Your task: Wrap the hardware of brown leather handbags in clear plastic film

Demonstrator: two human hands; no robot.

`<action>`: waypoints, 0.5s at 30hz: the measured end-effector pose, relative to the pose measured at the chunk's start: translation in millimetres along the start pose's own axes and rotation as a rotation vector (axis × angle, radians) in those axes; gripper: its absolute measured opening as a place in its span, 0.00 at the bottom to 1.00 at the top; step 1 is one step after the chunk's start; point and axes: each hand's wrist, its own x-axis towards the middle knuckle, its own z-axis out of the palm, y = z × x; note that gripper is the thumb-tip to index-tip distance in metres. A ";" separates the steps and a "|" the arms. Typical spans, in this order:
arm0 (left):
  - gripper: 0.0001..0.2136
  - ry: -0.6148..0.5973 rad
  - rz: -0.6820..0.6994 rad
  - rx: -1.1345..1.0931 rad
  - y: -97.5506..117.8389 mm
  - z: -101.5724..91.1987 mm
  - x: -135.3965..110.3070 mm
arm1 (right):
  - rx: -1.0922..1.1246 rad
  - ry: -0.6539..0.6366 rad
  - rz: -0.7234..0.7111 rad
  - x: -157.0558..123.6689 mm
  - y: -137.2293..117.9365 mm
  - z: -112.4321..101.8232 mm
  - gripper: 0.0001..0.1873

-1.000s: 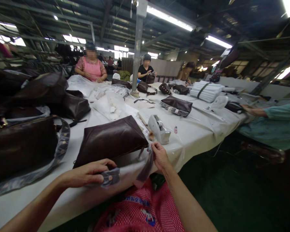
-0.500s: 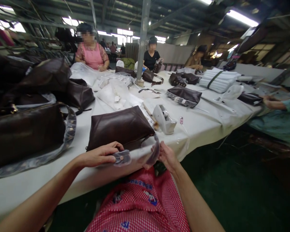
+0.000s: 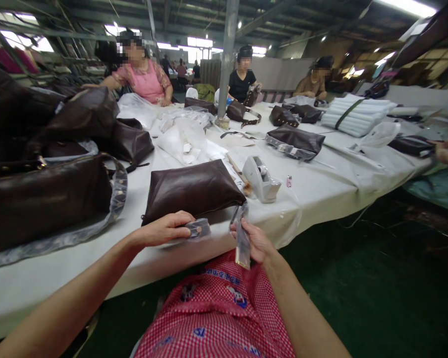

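A dark brown leather bag (image 3: 194, 188) lies on the white-covered table in front of me. Below its front edge, my left hand (image 3: 173, 227) is closed on one part of the bag's strap (image 3: 198, 228), which is wrapped in clear plastic and shows a metal stud. At the bag's right corner, my right hand (image 3: 257, 241) pinches another plastic-wrapped strap end (image 3: 242, 243), which hangs down over the table edge. The fingertips of my right hand are partly behind this strap.
A white tape dispenser (image 3: 261, 180) stands right of the bag. Dark leather bags (image 3: 48, 199) are piled at the left. A metal post (image 3: 228, 59) rises behind loose plastic sheets (image 3: 182, 139). A strapped white stack (image 3: 358, 114) lies far right. Several co-workers are around the table.
My right hand has brought the strap end round so that it hangs straight down. The left hand stays on its strap part. The view has shifted left, and the co-worker in pink has stretched out an arm.
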 end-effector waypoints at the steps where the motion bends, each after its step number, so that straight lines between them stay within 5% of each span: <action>1: 0.15 0.011 -0.023 0.004 2.7 2.8 2.4 | 0.023 0.019 -0.006 -3.4 0.2 2.3 0.08; 6: 0.12 0.046 -0.068 0.003 11.4 17.0 14.6 | 0.140 0.012 -0.001 -21.9 4.3 8.0 0.17; 15: 0.11 0.074 -0.085 -0.010 15.9 26.2 25.8 | 0.150 -0.143 -0.035 -24.7 10.4 -0.5 0.12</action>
